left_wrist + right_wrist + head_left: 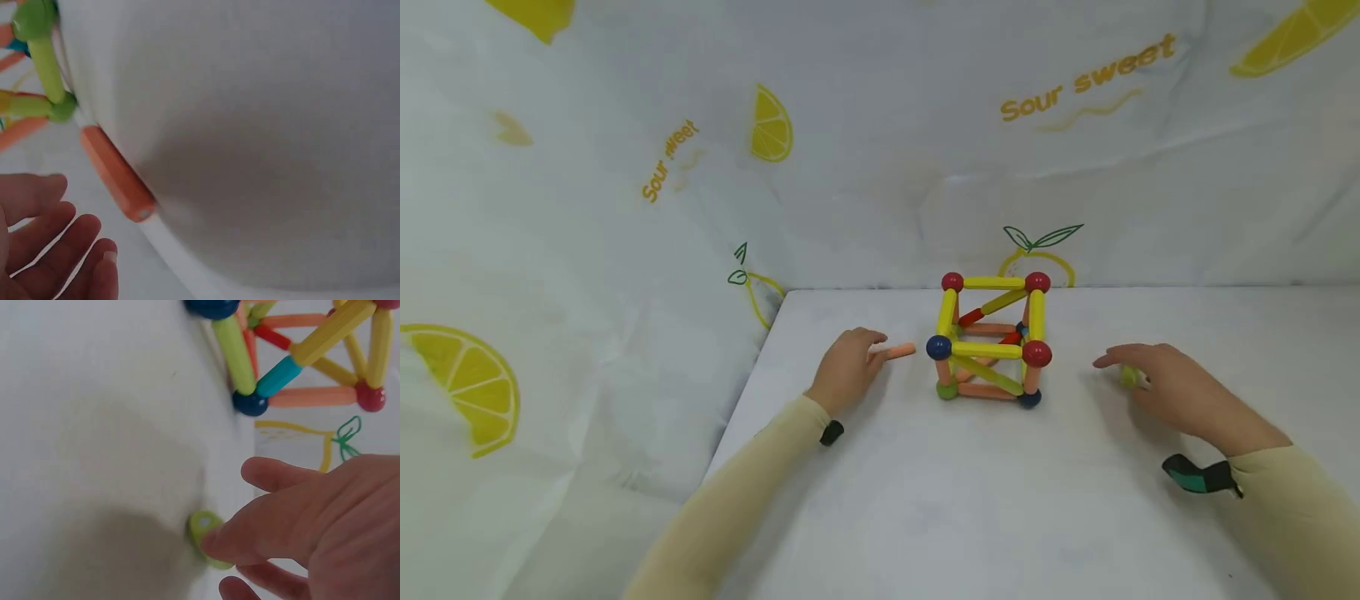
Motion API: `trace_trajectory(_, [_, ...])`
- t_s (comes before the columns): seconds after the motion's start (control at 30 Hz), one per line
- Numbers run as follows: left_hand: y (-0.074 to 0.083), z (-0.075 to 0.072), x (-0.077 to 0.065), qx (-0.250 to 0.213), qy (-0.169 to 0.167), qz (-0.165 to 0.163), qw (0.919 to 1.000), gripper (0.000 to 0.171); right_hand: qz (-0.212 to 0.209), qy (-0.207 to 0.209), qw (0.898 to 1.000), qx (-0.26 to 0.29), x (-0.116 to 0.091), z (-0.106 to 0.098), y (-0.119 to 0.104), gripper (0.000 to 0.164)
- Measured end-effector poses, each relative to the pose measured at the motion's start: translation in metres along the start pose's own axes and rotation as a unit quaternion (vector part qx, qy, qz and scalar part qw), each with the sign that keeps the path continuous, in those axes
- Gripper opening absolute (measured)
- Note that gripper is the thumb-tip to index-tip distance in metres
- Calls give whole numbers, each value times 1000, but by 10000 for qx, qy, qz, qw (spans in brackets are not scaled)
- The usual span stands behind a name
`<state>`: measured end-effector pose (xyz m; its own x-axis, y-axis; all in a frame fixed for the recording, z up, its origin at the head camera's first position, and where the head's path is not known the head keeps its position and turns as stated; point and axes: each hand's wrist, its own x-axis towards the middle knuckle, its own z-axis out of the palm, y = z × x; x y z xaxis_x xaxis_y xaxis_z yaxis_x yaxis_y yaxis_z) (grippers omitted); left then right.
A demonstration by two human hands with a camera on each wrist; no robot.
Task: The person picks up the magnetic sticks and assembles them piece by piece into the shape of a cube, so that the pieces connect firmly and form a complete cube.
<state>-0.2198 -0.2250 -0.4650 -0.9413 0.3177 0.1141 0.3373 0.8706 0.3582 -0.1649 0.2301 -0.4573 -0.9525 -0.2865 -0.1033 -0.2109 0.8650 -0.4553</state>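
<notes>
My left hand is beside an orange rod lying on the white table. In the left wrist view, the fingers are loosely bent and a gap separates them from the rod. At the right, my right hand is over a small light green piece. In the right wrist view, the thumb overlaps that piece, while the index finger points away from it. Whether the thumb presses on it is unclear. Between the hands stands a cube frame of yellow and orange rods with red, blue and green balls.
A white cloth printed with lemons and lettering rises behind the table and hangs along its left side. Diagonal rods cross some faces of the cube frame. Dark straps circle the wrists.
</notes>
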Motion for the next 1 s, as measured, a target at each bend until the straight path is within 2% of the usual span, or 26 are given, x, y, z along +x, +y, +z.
trace_trajectory(0.07, [-12,7,11,120,-359,-111,9992,39,-102,-52,9996,-260,0,2,14,39])
trace_trajectory(0.17, [-18,14,19,69,-733,-301,9968,37,-305,65,9982,-509,0,9,22,30])
trace_trajectory(0.27, [-14,8,13,-36,-807,-492,9955,30,-246,135,9979,-584,-2,11,21,21])
trace_trajectory(0.37, [-2,-12,-4,-352,-952,-416,9940,22,-89,-34,9992,-380,-8,9,10,23])
trace_trajectory(0.43, [9,-28,-19,-649,-1070,-124,9921,19,-107,-120,9998,-124,-15,8,-4,27])
trace_trajectory(0.53, [31,-51,-41,-1078,-1211,670,9845,17,-294,-56,9991,284,-26,7,-34,31])
trace_trajectory(0.6, [48,-59,-51,-1230,-1172,1185,9783,19,-554,146,9975,406,-33,5,-57,32])
trace_trajectory(0.67, [66,-61,-56,-1271,-1114,1602,9725,21,-832,347,9946,517,-37,4,-78,31])
trace_trajectory(0.77, [91,-57,-58,-1162,-1048,2005,9671,23,-1179,592,9896,573,-40,2,-101,26])
trace_trajectory(0.87, [109,-51,-55,-997,-1046,2251,9636,24,-1381,698,9859,638,-40,1,-114,23])
trace_trajectory(1.0, [123,-45,-51,-918,-1044,2454,9594,29,-1571,775,9820,704,-41,1,-122,23])
